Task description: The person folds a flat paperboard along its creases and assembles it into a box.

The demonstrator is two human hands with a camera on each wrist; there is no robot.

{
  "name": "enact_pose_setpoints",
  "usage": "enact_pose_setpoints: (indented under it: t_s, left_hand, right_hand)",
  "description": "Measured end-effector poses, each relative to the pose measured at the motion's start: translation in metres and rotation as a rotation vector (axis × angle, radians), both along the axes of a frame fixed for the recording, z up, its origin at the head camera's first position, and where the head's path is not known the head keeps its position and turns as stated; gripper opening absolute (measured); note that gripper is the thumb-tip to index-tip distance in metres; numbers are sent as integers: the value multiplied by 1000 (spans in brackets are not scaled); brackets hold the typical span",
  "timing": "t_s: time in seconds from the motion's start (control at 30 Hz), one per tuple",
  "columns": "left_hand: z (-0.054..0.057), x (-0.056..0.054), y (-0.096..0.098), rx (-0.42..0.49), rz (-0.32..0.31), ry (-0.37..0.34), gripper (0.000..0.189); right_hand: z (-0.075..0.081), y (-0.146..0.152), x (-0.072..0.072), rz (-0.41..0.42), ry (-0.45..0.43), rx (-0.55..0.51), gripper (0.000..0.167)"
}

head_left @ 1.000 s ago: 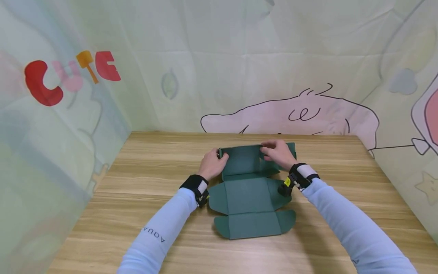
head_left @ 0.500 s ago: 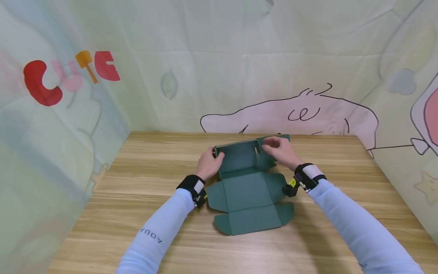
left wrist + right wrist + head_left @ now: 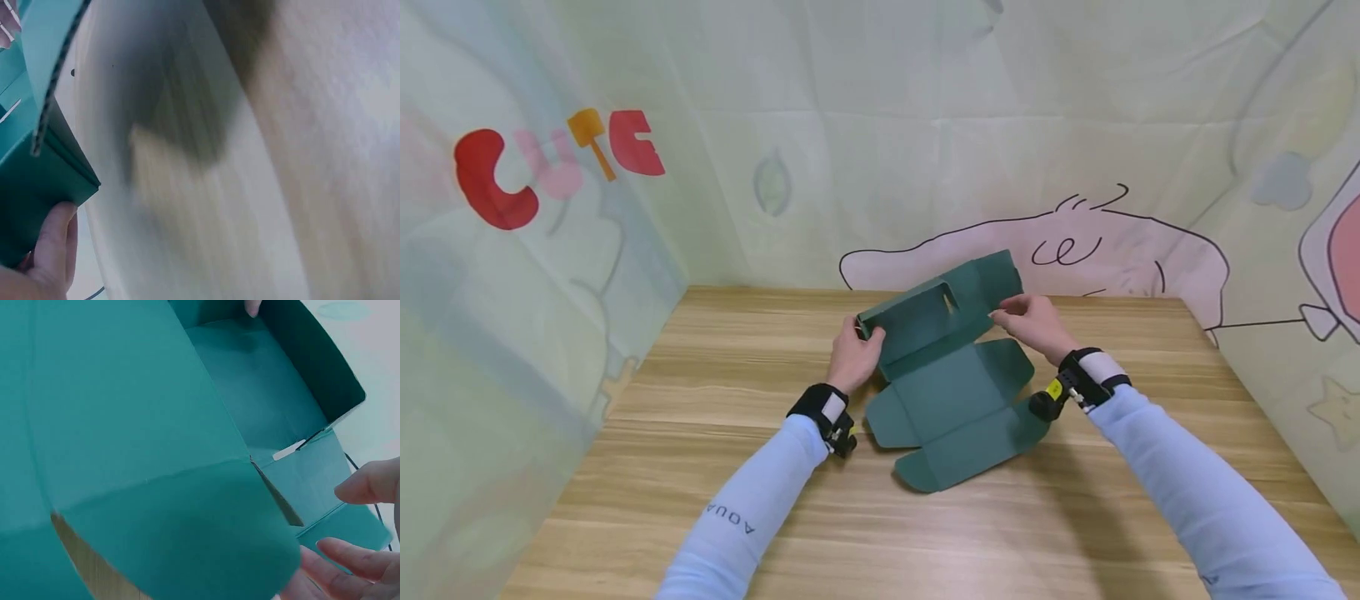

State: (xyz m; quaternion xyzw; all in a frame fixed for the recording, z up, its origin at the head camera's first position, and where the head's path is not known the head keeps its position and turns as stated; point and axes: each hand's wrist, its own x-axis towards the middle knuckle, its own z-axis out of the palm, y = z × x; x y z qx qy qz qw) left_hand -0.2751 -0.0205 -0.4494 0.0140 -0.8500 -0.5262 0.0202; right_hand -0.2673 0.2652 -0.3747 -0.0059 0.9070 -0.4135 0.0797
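A dark green cardboard box (image 3: 951,392), partly folded, is tilted up at its far left side. Its far part forms a shallow tray with raised walls, and a side flap (image 3: 996,275) stretches out to the right. My left hand (image 3: 853,354) grips the tray's left corner, thumb inside; the left wrist view shows that thumb on the green wall (image 3: 31,200). My right hand (image 3: 1037,325) is beside the side flap's lower edge. In the right wrist view its thumb and fingers are spread apart around the flap, and whether they touch it is unclear.
A wood-grain table (image 3: 737,358) lies beneath the box. Behind it hangs a printed cloth backdrop (image 3: 880,150), with more cloth at both sides. Each wrist carries a strapped camera (image 3: 838,433).
The box has turned counterclockwise, its right side rising up and away. My right hand has come off the tray's top right corner and moved right. The left hand keeps its grip.
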Motion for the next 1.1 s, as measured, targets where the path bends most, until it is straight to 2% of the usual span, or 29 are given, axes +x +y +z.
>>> enact_pose_setpoints:
  t_s: [0.23, 0.4, 0.7, 0.93, 1.1]
  left_hand:
    - [-3, 2, 3, 50, 24, 15, 43]
    - [-3, 4, 6, 56, 35, 18, 45]
    - [-4, 5, 10, 73, 6, 22, 43]
    - [-1, 8, 11, 95, -47, 39, 40]
    - [0, 10, 14, 99, -54, 43, 39]
  right_hand:
    - [4, -3, -6, -20, -31, -2, 53]
    - [9, -10, -10, -26, -12, 19, 52]
    - [9, -19, -12, -28, 45, 55, 47]
    - [7, -23, -11, -29, 39, 55, 44]
    - [5, -29, -10, -37, 61, 50, 42]
